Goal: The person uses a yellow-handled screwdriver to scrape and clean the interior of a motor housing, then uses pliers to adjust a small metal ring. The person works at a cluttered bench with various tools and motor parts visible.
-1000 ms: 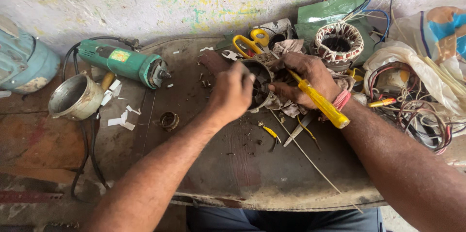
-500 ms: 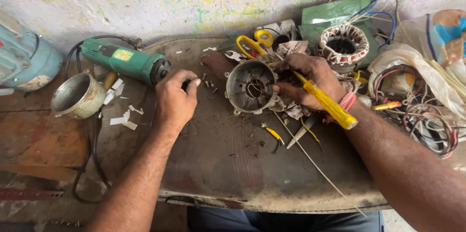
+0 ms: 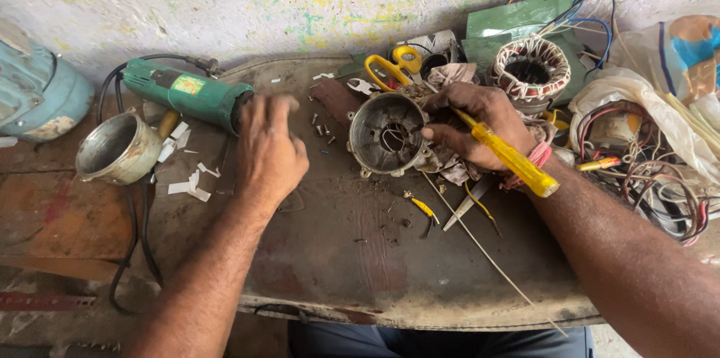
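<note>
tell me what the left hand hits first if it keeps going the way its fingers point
Most likely the green angle grinder: the left hand points up and slightly left at its dark front end, just ahead of the fingers. The fingers are blurred, so the gap is unclear.

A worn, dark, grimy metal worktop stands against a paint-speckled wall. On it lie a green angle grinder at the left, a round silver metal cup-shaped housing beside it, white paper scraps, small loose screws, a grey round motor end cover, yellow-handled scissors, a copper-wound stator, yellow-handled pliers, and a tangle of coloured wires at the right.
</note>
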